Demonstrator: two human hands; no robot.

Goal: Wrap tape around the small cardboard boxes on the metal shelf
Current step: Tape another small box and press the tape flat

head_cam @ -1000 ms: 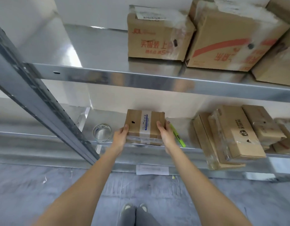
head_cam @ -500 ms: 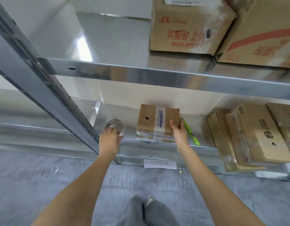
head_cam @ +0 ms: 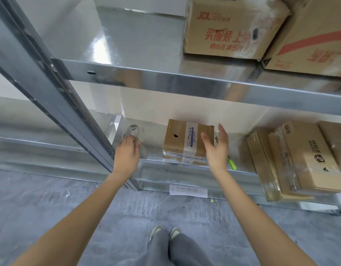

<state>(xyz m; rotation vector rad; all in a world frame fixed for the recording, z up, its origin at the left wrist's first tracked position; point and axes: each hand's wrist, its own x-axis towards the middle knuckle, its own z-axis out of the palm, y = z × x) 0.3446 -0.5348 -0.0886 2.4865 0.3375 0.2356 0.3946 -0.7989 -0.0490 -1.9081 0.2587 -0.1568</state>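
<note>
A small brown cardboard box (head_cam: 181, 140) with a white label strip lies on top of another small box at the front of the lower metal shelf (head_cam: 156, 160). Left of it, my left hand (head_cam: 127, 152) grips a roll of clear tape (head_cam: 131, 130), which is tilted up off the shelf. My right hand (head_cam: 215, 148) hovers open in front of the box's right side, fingers spread, touching nothing.
A yellow-green cutter (head_cam: 231, 163) lies right of the box, partly behind my right hand. More taped boxes (head_cam: 300, 160) lean at the shelf's right end. Large cartons (head_cam: 233, 27) sit on the upper shelf. A slanted metal upright (head_cam: 56, 96) crosses at the left.
My left hand left the box, went to the tape roll and now grips it, tilting it up. My right hand let go of the box and lifted away, open.
</note>
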